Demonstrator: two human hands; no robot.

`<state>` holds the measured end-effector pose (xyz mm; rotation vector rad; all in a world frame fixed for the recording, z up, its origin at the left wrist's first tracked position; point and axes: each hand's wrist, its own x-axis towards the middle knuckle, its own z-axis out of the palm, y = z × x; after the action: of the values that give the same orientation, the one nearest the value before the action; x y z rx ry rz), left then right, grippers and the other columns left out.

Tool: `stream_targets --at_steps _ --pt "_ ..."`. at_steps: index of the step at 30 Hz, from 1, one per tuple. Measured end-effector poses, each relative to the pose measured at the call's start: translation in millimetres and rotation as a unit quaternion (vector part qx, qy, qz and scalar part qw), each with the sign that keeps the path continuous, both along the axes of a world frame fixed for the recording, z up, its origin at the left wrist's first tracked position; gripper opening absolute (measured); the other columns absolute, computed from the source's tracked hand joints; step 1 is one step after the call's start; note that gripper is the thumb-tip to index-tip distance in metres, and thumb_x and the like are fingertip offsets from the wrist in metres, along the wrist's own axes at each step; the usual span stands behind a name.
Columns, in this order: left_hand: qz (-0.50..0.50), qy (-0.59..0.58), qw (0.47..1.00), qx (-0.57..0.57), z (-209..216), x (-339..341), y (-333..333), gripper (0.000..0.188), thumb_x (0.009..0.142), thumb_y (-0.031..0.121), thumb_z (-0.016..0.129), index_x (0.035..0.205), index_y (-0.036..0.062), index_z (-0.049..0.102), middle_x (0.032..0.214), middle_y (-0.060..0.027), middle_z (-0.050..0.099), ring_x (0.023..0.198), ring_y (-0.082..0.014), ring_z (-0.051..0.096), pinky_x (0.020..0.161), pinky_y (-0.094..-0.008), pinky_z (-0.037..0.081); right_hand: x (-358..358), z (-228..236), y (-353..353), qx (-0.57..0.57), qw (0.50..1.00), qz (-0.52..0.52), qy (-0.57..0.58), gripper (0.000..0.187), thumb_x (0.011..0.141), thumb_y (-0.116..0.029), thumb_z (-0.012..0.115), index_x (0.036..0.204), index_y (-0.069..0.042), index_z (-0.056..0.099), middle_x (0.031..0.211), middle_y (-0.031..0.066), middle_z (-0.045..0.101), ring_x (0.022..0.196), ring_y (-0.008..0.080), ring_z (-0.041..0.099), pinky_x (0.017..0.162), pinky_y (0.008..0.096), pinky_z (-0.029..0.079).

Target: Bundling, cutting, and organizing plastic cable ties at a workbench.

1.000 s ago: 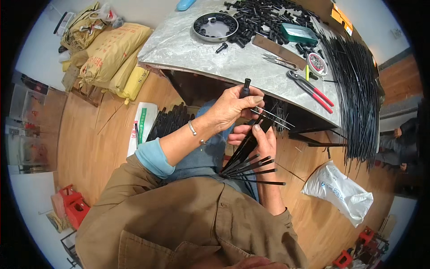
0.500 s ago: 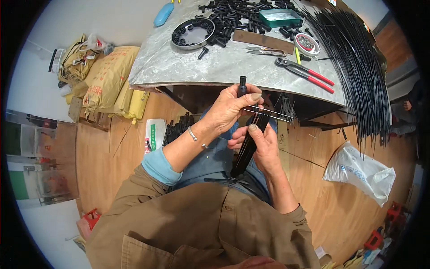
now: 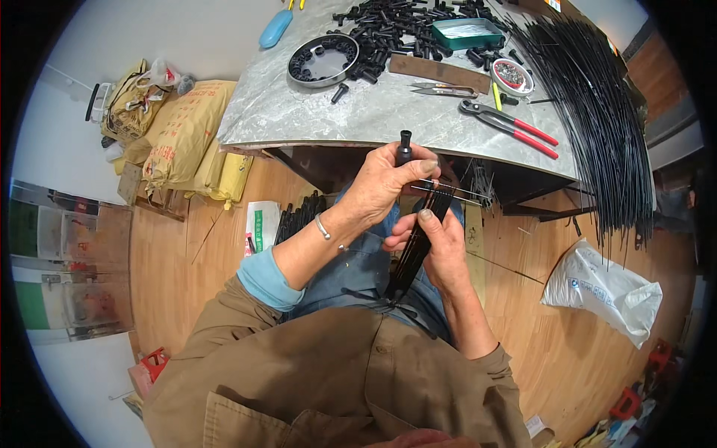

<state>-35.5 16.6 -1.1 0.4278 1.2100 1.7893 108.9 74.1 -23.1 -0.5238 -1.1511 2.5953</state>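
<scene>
My left hand (image 3: 379,185) is closed around a black tubular piece (image 3: 405,143) whose narrow top stands up above the fingers. Its thumb and fingertips pinch close to the upper end of a bundle of slim black strips (image 3: 409,263). Thin silvery wires (image 3: 464,196) stick out sideways from that spot, crossing the strips' upper ends. Lower down, my right hand (image 3: 446,246) grips the bundle, thumb on top and fingers behind. The strips slant down toward my lap, where their lower ends bunch together. Fingers hide the exact joint between tube, wires and strips.
On the grey table (image 3: 276,112) lie red-handled pincers (image 3: 515,133), snips (image 3: 444,89), a round tray (image 3: 323,81) of black parts, a heap of black tubular pieces (image 3: 403,26), a green box (image 3: 467,42) and long black rods (image 3: 597,127). A white sack (image 3: 597,295) rests on the floor.
Both hands keep their grips and nearly the same place. The wires beside the left fingertips sit slightly lower at their left ends, while the view has shifted a little.
</scene>
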Motion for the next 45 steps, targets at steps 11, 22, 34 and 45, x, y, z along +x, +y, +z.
stream_targets --at_steps 11,22,34,45 --pt "0.012 0.004 1.0 -0.002 -5.7 -3.6 -5.3 0.022 0.084 0.01 0.069 0.101 -0.0008 0.06 0.092 -0.0098 0.064 0.086 -0.0185 0.064 0.077 -0.0325 0.055 -1.1 0.4 -3.3 -0.007 1.0 0.01 -0.001 0.025 0.097 -0.025 0.049 0.107 -0.003 0.044 0.08 0.0116 0.06 0.067 0.0209 0.065 0.066 0.0418 0.059" --pt "0.013 0.021 1.0 0.008 -4.3 -1.8 -1.2 0.021 0.085 0.01 0.069 0.101 -0.0007 0.06 0.091 -0.0096 0.064 0.087 -0.018 0.064 0.077 -0.0329 0.056 -2.6 -1.7 -0.7 -0.002 1.0 0.012 -0.001 0.027 0.097 -0.026 0.049 0.106 -0.001 0.043 0.083 0.0132 0.062 0.069 0.0225 0.067 0.065 0.0396 0.06" --pt "0.011 0.029 0.999 -0.023 6.4 -3.0 -4.8 0.022 0.084 0.015 0.07 0.1 0.0014 0.061 0.09 -0.0104 0.065 0.083 -0.0179 0.063 0.077 -0.0322 0.052 -7.4 -1.5 -1.4 0.084 0.996 0.0 -0.026 0.032 0.095 -0.026 0.054 0.114 -0.002 0.045 0.077 0.0099 0.062 0.063 0.0185 0.064 0.061 0.0302 0.056" --pt "-0.001 0.04 0.996 -0.078 4.1 -8.7 -19.8 0.033 0.089 0.022 0.066 0.11 -0.002 0.06 0.09 -0.0076 0.064 0.08 -0.0126 0.058 0.07 -0.0256 0.046 -4.4 2.1 -3.1 0.159 0.983 -0.072 -0.051 0.023 0.094 -0.02 0.057 0.109 -0.002 0.053 0.079 0.0084 0.064 0.065 0.014 0.064 0.06 0.0239 0.052"
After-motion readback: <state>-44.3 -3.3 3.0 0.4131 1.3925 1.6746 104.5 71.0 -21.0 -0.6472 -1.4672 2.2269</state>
